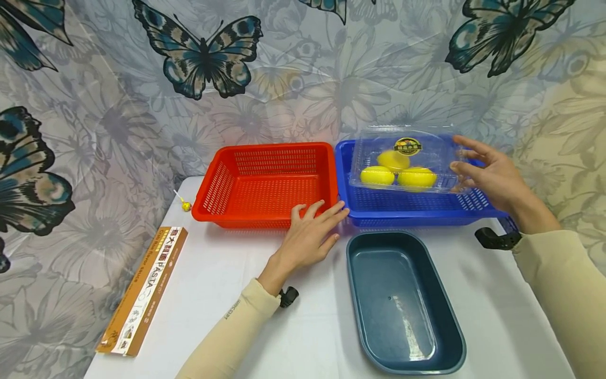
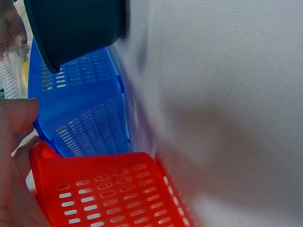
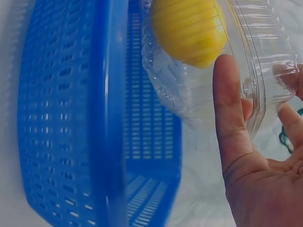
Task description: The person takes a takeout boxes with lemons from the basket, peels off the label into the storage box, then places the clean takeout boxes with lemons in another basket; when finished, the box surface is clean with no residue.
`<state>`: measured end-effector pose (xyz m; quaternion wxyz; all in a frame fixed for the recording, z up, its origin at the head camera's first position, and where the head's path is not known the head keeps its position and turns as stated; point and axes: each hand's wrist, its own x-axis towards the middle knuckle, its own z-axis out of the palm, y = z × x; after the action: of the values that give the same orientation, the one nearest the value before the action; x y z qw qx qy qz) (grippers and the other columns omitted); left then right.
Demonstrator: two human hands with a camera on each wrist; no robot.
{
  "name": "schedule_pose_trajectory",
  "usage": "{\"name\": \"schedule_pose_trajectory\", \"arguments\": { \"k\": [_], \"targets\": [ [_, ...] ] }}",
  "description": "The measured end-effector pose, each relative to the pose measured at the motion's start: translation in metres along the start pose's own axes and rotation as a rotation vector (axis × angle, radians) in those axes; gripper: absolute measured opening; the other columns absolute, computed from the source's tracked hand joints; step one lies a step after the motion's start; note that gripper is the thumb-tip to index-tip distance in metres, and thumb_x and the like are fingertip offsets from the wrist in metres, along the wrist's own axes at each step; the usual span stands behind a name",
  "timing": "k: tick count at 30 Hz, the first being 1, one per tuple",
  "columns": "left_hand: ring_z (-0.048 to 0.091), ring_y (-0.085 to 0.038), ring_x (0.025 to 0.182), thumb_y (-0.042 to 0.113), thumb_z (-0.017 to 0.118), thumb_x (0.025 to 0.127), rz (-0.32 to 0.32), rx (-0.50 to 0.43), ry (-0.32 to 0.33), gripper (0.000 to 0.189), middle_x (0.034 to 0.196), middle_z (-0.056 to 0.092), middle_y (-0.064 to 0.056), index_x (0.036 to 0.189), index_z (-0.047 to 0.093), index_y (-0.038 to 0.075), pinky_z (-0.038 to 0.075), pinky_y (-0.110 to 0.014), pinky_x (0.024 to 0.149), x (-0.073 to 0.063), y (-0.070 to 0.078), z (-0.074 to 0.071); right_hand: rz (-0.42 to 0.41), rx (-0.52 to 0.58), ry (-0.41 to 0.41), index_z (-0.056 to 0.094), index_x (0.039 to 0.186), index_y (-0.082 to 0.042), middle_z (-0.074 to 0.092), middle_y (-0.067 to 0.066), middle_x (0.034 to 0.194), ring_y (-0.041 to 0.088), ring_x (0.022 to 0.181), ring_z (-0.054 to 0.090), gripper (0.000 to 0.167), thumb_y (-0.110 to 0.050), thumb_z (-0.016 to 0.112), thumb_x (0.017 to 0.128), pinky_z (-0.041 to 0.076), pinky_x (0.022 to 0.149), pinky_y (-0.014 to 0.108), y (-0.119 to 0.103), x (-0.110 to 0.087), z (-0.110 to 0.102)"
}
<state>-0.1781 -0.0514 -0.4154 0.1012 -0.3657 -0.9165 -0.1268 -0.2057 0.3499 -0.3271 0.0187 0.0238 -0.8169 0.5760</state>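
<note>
My right hand [image 1: 497, 176] grips the right end of a clear plastic clamshell box [image 1: 352, 152], its thumb against the side in the right wrist view. Three lemons [image 1: 416, 178] show through the plastic, and a dark round sticker [image 1: 407, 146] is on the lid. The box is tilted over the blue basket [image 1: 402, 216], inside its outline in the head view. My left hand [image 1: 307, 237] rests with spread fingers at the front right corner of the red basket [image 1: 265, 223], fingertips near where the two rims meet.
A dark teal tub [image 1: 407, 295] stands in front of the blue basket. On the left lie a long pasta box [image 1: 142, 292] and a small yellow-wrapped lollipop [image 1: 186, 206]. A butterfly-print cloth [image 1: 303, 79] hangs behind the white table [image 1: 213, 295].
</note>
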Motion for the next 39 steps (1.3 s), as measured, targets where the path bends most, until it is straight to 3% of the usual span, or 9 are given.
{"name": "schedule_pose_trajectory", "arguments": {
  "k": [6,13,27,29,35,39],
  "targets": [
    [0.036,-0.033,0.150,0.034,0.058,0.101,0.002,-0.002,0.012,0.059,0.167,0.032,0.009,0.157,0.039,0.032,0.026,-0.063,0.113,-0.001,0.001,0.001,-0.026,-0.047,0.008,0.036,0.159,-0.025,0.042,-0.005,0.132,0.000,0.092,0.065,0.065,-0.014,0.062,0.101,0.061,0.064,0.024,-0.009,-0.004,0.005],
    [0.035,-0.034,0.151,0.032,0.059,0.101,0.002,-0.036,0.047,0.057,0.166,0.035,0.007,0.156,0.043,0.031,0.025,-0.063,0.115,-0.008,-0.001,0.001,-0.028,-0.096,-0.001,0.033,0.160,-0.029,0.033,0.015,0.148,-0.002,0.094,0.064,0.065,-0.016,0.060,0.103,0.062,0.066,0.024,-0.019,-0.007,0.011],
    [0.034,-0.032,0.151,0.030,0.061,0.100,-0.098,-0.107,0.203,0.047,0.161,0.044,0.005,0.147,0.056,0.026,0.022,-0.061,0.115,-0.042,-0.023,-0.013,-0.077,-0.053,-0.010,0.038,0.158,-0.028,0.044,-0.009,0.129,0.005,0.093,0.064,0.064,-0.011,0.062,0.101,0.062,0.061,0.031,-0.033,-0.016,0.027],
    [0.035,-0.032,0.151,0.029,0.061,0.100,-0.110,-0.109,0.227,0.047,0.160,0.046,0.004,0.146,0.057,0.025,0.022,-0.062,0.115,-0.049,-0.028,-0.015,-0.088,-0.047,-0.016,0.039,0.158,-0.027,0.044,-0.007,0.131,0.004,0.094,0.064,0.064,-0.010,0.062,0.101,0.062,0.060,0.032,-0.035,-0.018,0.030],
    [0.037,-0.032,0.150,0.026,0.062,0.099,-0.153,-0.111,0.267,0.047,0.158,0.049,0.001,0.146,0.057,0.025,0.018,-0.064,0.117,-0.066,-0.043,-0.020,-0.086,-0.094,-0.054,0.036,0.159,-0.030,0.030,0.019,0.152,-0.005,0.098,0.066,0.064,-0.014,0.060,0.102,0.062,0.065,0.027,-0.041,-0.024,0.040],
    [0.038,-0.033,0.149,0.027,0.063,0.099,-0.209,-0.102,0.309,0.045,0.156,0.051,0.000,0.143,0.059,0.023,0.015,-0.066,0.118,-0.077,-0.054,-0.023,-0.079,-0.145,-0.075,0.034,0.160,-0.033,0.026,0.023,0.157,-0.009,0.098,0.065,0.064,-0.019,0.060,0.103,0.059,0.073,0.018,-0.046,-0.029,0.046]
  ]
}}
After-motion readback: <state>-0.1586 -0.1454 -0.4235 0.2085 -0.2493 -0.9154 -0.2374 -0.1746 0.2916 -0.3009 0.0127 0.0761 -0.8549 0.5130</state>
